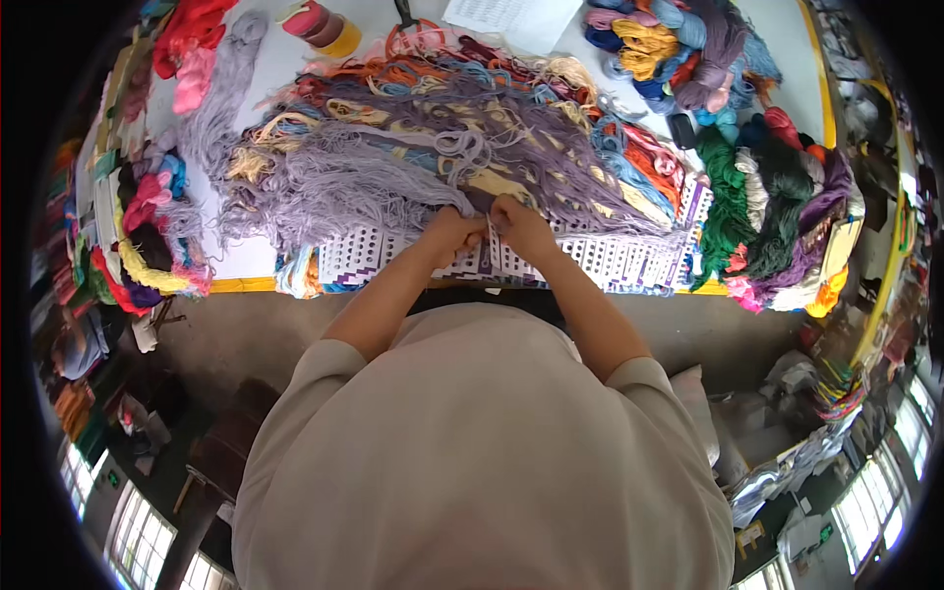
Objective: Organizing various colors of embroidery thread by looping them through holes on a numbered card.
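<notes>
My left hand [452, 237] is closed, its fingers pinched at the lower end of a bundle of lilac thread [393, 175]. Close beside it, my right hand [523, 230] is also closed, thumb and fingers bent together over the edge of a white punched card [590, 260]. What sits between the right fingertips is too small to tell. Another white punched card [356, 258] lies left of my hands. Strands of purple thread [551, 162] fan out from the cards across a big heap of mixed colours.
Red thread [187, 39] lies far left, with cones of thread [323, 29] nearby. White paper sheets [521, 18] and scissors with orange handles [408, 37] are at the back. Blue and yellow skeins [649, 47] and green thread [723, 187] lie right. Yellow edging [246, 285] borders the table.
</notes>
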### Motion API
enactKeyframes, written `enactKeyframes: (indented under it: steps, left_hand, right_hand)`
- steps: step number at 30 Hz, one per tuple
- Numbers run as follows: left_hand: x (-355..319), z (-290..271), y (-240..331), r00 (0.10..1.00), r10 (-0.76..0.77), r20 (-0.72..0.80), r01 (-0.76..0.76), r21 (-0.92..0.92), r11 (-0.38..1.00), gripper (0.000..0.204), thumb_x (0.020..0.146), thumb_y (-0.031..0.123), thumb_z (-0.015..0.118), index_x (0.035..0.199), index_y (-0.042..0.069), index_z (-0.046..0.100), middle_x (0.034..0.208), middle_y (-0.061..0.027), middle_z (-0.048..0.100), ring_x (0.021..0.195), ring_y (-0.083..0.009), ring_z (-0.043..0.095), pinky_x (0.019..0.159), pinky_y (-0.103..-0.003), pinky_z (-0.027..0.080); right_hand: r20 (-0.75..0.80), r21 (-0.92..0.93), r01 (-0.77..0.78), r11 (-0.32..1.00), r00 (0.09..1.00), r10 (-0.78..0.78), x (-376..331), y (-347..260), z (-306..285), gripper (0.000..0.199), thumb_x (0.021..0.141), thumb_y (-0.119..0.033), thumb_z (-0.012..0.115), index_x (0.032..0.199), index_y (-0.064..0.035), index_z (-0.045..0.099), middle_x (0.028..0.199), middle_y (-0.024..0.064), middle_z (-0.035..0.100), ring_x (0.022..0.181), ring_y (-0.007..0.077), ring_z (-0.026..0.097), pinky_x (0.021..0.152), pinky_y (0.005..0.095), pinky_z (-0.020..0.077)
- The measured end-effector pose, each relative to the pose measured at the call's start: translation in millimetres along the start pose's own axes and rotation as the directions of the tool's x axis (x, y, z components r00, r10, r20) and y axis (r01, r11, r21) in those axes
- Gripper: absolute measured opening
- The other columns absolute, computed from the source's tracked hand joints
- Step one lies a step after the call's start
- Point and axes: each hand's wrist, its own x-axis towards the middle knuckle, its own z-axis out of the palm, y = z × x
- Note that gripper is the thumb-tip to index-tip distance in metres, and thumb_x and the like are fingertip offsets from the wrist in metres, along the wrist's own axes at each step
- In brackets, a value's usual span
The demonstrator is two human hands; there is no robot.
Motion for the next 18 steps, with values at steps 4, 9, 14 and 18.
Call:
enactKeyframes:
  steps: [4,9,14,18]
  left_hand:
    - [-0.4,4.6,-0.1,0.999,0.026,-0.04,-0.021,0.12,0.993,0.029,0.082,0.017,0.063,0.062,-0.003,0.061,0.053,-0.0074,0.054,0.041,-0.014,0.045,0.039,-0.03,0.031]
    - [-5.5,4.2,-1.4,0.973,0.22,-0.074,-0.184,0.332,0.925,0.026,0.082,0.017,0.063,0.063,-0.001,0.063,0.051,-0.008,0.058,0.042,-0.0146,0.051,0.041,-0.029,0.038]
    - [-13.3,-48.6,-4.0,0.881,0.455,-0.13,-0.304,0.582,0.754,0.023,0.08,0.017,0.063,0.067,-0.001,0.065,0.051,-0.007,0.059,0.043,-0.0137,0.054,0.042,-0.03,0.042]
    - [-16.0,-59.8,-5.5,0.943,0.291,-0.163,-0.254,0.215,0.943,0.021,0.083,0.016,0.06,0.076,-0.002,0.067,0.055,-0.0056,0.059,0.043,-0.0116,0.05,0.04,-0.026,0.036]
  right_hand:
    - [-0.056,-0.097,0.015,0.995,0.998,-0.021,-5.1,-4.1,-1.1,0.014,0.091,-0.026,0.054,0.098,-0.0144,0.056,0.078,0.0134,0.065,0.073,0.0317,0.064,0.065,0.0431,0.0481]
    - [-0.025,-0.233,-0.056,0.971,0.998,0.052,-11.7,-24.2,-10.0,0.02,0.089,-0.029,0.057,0.102,-0.0138,0.058,0.084,0.0112,0.068,0.075,0.031,0.066,0.067,0.0423,0.0493]
    - [0.048,-0.301,0.069,0.951,0.997,-0.057,-12.0,-8.9,-9.2,0.02,0.089,-0.032,0.057,0.103,-0.0181,0.056,0.078,0.0079,0.068,0.076,0.0284,0.067,0.077,0.0465,0.0459]
    - [0.034,-0.267,0.084,0.96,0.996,-0.078,-12.9,-6.6,-5.5,0.018,0.089,-0.031,0.059,0.103,-0.0195,0.056,0.074,0.0045,0.067,0.075,0.0263,0.066,0.083,0.0465,0.0413]
